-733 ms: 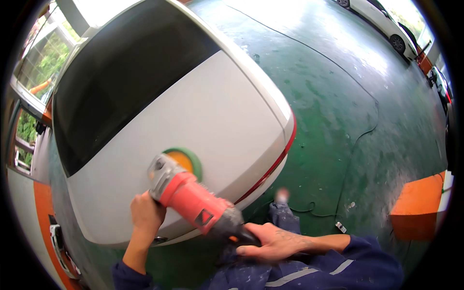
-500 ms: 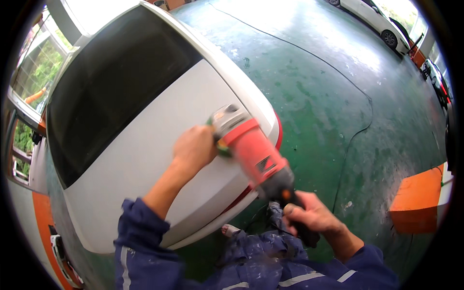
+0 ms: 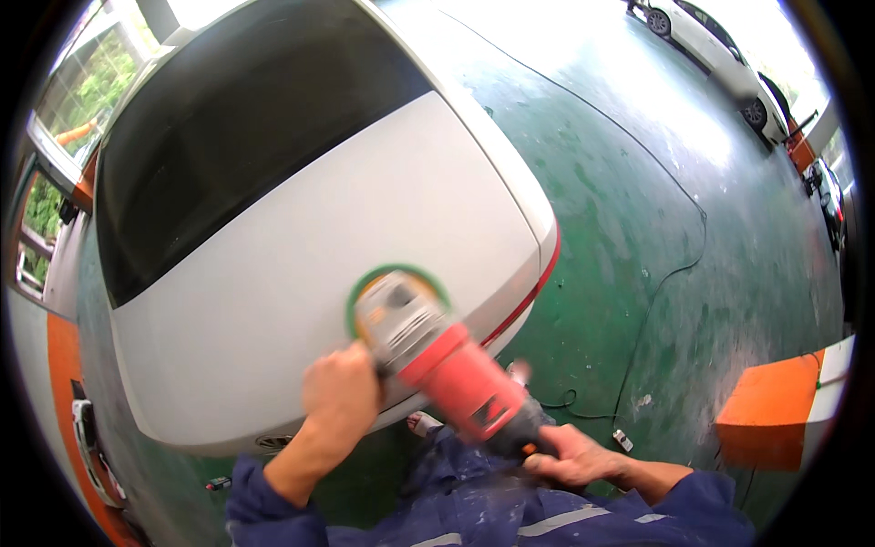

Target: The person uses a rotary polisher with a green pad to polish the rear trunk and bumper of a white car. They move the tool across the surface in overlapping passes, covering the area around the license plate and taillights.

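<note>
A red and grey power polisher (image 3: pixel 456 369) with a black rear grip lies across the middle of the view. Its round green and yellow pad (image 3: pixel 352 312) rests on the white trunk lid (image 3: pixel 383 205) of a car. My left hand (image 3: pixel 339 390) is closed beside the polisher's head, apparently around a side handle that the fingers hide. Around the black rear grip, close to my body, my right hand (image 3: pixel 574 458) is wrapped. The polisher's head and my left hand are slightly blurred.
The car's dark rear window (image 3: pixel 255 118) is beyond the lid, a red taillight (image 3: pixel 524 305) at its right corner. A black cable (image 3: pixel 661 164) crosses the green floor (image 3: pixel 602 264). An orange and white block (image 3: pixel 766 410) stands at right; another white car (image 3: pixel 702 36) is far right.
The polisher has moved left and toward me over the trunk lid, both hands going with it. More of the pad's rim shows now. The view has shifted a little too.
</note>
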The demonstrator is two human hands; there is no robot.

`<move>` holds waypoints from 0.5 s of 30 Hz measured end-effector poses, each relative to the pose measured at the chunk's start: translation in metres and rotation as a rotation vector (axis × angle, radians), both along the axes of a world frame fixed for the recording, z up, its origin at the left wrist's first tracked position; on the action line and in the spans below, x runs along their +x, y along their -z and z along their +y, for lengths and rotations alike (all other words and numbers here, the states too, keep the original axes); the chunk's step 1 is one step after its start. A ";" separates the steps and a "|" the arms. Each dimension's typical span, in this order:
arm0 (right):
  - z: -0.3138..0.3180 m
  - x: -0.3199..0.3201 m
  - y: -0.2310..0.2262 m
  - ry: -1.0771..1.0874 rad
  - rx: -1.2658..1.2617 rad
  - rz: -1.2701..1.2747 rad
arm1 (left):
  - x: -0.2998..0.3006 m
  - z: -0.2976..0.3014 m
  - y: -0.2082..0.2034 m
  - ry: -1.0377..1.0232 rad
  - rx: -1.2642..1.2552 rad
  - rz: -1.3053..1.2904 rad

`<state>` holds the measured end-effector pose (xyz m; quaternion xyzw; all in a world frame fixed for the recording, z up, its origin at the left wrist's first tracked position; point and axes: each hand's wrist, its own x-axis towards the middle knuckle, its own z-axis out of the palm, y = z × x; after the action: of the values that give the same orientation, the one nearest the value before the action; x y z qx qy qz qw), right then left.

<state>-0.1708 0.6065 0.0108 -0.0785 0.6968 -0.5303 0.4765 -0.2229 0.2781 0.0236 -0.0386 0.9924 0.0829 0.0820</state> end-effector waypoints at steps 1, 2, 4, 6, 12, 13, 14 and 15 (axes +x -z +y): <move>-0.021 -0.002 0.002 -0.118 0.001 0.114 | 0.028 -0.024 0.008 -0.098 -0.042 0.012; -0.038 -0.002 0.010 -0.224 0.004 0.126 | 0.057 -0.045 0.014 -0.194 -0.095 0.029; -0.079 0.002 0.024 -0.364 -0.096 0.158 | 0.112 -0.083 0.018 -0.350 -0.114 0.088; -0.122 -0.003 0.015 -0.475 -0.160 0.132 | 0.153 -0.115 0.023 -0.460 -0.090 0.205; -0.207 0.003 0.037 -0.552 -0.257 0.203 | 0.192 -0.181 0.032 -0.596 -0.066 0.374; -0.211 0.000 0.036 -0.550 -0.267 0.215 | 0.189 -0.189 0.032 -0.597 -0.083 0.372; -0.213 -0.007 0.029 -0.561 -0.231 0.213 | 0.185 -0.194 0.029 -0.602 -0.106 0.366; -0.215 -0.016 0.017 -0.570 -0.185 0.211 | 0.175 -0.194 0.028 -0.618 -0.111 0.341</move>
<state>-0.1868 0.3919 -0.0059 -0.3682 0.6410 -0.4256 0.5219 -0.0478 0.0843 -0.0040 -0.3271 0.9362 0.0550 -0.1159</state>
